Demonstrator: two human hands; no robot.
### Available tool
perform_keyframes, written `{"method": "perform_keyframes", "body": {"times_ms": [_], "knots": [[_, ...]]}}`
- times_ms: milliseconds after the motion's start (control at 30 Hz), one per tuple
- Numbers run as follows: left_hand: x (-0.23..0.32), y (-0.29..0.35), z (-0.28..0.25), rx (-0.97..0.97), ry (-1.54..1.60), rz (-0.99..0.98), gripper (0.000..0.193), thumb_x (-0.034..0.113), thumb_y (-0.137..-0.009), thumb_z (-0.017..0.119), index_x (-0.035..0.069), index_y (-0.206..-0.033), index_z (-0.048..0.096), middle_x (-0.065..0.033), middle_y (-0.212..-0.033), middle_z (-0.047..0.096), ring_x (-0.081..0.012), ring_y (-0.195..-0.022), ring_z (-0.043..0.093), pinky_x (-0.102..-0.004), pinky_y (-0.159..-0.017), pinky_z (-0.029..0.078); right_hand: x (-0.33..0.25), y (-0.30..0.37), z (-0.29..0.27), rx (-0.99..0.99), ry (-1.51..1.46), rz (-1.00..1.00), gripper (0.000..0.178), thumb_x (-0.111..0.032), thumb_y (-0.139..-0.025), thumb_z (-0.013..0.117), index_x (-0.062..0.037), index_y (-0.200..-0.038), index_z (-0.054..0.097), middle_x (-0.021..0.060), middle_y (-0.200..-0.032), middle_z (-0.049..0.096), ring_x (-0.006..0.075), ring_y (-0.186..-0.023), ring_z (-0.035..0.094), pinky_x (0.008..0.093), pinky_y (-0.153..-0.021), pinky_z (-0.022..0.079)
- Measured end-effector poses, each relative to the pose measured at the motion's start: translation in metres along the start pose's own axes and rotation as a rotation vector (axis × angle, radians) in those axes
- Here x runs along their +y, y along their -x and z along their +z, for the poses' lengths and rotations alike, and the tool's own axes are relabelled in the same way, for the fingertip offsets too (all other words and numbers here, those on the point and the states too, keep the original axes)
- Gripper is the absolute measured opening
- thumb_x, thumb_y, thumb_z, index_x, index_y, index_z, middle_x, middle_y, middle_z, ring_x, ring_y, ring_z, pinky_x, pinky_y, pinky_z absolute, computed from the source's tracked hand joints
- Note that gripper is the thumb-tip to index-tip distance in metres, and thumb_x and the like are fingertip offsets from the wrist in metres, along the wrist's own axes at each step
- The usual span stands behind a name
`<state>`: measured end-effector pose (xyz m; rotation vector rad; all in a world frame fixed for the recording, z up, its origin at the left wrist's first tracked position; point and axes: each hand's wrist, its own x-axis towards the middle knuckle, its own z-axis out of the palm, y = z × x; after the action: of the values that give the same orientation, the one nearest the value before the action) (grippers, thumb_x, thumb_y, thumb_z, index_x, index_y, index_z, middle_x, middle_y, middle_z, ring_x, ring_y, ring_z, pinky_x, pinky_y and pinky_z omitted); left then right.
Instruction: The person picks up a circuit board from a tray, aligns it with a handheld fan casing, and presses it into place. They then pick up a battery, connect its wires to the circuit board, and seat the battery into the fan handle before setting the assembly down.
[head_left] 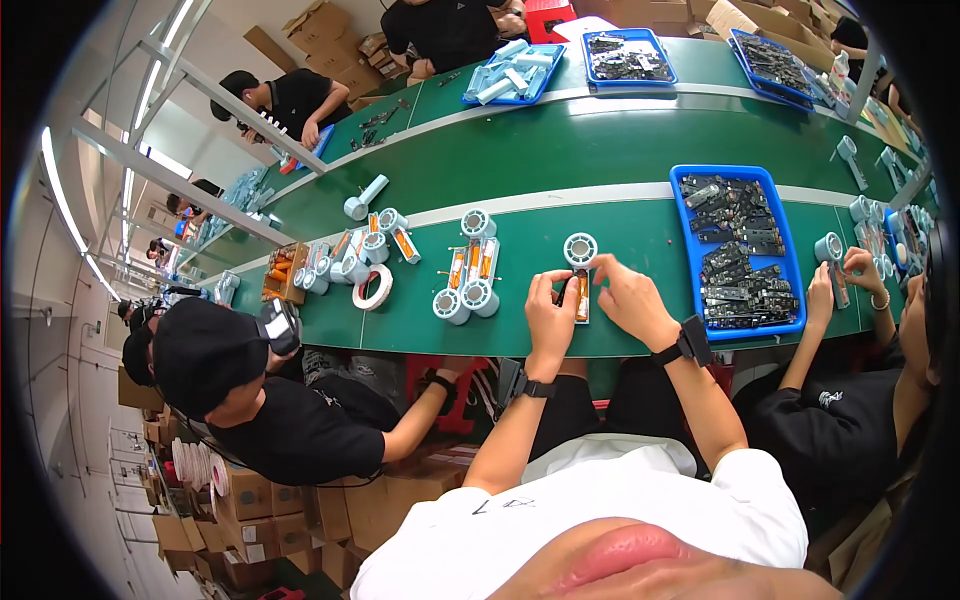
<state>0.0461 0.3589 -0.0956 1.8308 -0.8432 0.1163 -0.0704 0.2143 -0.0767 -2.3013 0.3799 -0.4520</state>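
In front of me lies a light blue handheld fan body [580, 250], its round head pointing away and its open handle toward me. An orange battery cell [582, 308] shows inside the handle. My left hand [548, 322] is closed at the left side of the handle, pinching a small dark part [571, 291] whose kind I cannot make out. At the right of the fan's neck, my right hand [632, 302] has its index finger stretched to the neck and its thumb apart, with nothing visible between them.
A blue tray [797, 262] of black electronic assemblies stands to the right. Several fan bodies [478, 292] are grouped at the left, near a white tape roll [372, 288] and a box of orange cells [300, 262]. Co-workers sit close on both sides; more trays line the far bench.
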Motion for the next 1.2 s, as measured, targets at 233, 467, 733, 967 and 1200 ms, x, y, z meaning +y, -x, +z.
{"method": "perform_keyframes", "body": {"times_ms": [233, 467, 733, 967, 1200], "knots": [[0.01, -0.009, 0.007, 0.029, -0.134, 0.054, 0.015, 0.01, -0.1, 0.076, 0.003, -0.111, 0.071, -0.0117, -0.105, 0.068, -0.0261, -0.081, 0.067, -0.0388, -0.073, 0.056, -0.014, -0.02, 0.002, 0.187, 0.068, -0.096, 0.098, -0.017, -0.074, 0.092, -0.0093, -0.157, 0.042, 0.0175, -0.15, 0.054, 0.0408, -0.121, 0.068, 0.0462, -0.094, 0.061], [0.013, -0.016, 0.005, -0.008, -0.162, 0.128, 0.013, 0.007, -0.101, 0.073, 0.003, -0.113, 0.071, -0.0136, -0.105, 0.069, -0.0307, -0.086, 0.069, -0.0407, -0.075, 0.057, -0.008, -0.021, 0.023, 0.332, 0.024, -0.068, 0.101, -0.016, -0.069, 0.095, -0.009, -0.155, 0.043, 0.0158, -0.149, 0.054, 0.0407, -0.122, 0.067, 0.0464, -0.094, 0.061], [0.003, -0.016, -0.009, -0.15, -0.122, 0.141, 0.014, 0.005, -0.1, 0.073, 0.004, -0.113, 0.07, -0.0131, -0.109, 0.072, -0.0348, -0.102, 0.069, -0.0445, -0.086, 0.056, -0.008, -0.014, 0.022, 0.355, -0.015, -0.07, 0.1, -0.017, -0.067, 0.097, -0.0095, -0.153, 0.045, 0.0159, -0.148, 0.055, 0.0405, -0.121, 0.067, 0.0469, -0.094, 0.061], [-0.004, -0.02, -0.004, -0.067, -0.188, 0.345, 0.015, 0.004, -0.096, 0.076, 0.003, -0.11, 0.071, -0.0142, -0.105, 0.073, -0.034, -0.098, 0.069, -0.0434, -0.086, 0.057, 0.004, -0.017, 0.034, 0.451, -0.021, -0.099, 0.096, -0.018, -0.07, 0.096, -0.012, -0.152, 0.046, 0.0161, -0.148, 0.057, 0.0432, -0.128, 0.064, 0.0478, -0.098, 0.059], [-0.004, -0.025, -0.004, -0.068, -0.198, 0.328, 0.014, 0.004, -0.095, 0.077, 0.005, -0.108, 0.073, -0.013, -0.105, 0.074, -0.0336, -0.098, 0.068, -0.0442, -0.084, 0.055, 0.004, -0.024, 0.033, 0.391, 0.009, -0.051, 0.092, -0.021, -0.074, 0.094, -0.0112, -0.151, 0.047, 0.0143, -0.144, 0.058, 0.0396, -0.121, 0.067, 0.0459, -0.09, 0.061]]}}
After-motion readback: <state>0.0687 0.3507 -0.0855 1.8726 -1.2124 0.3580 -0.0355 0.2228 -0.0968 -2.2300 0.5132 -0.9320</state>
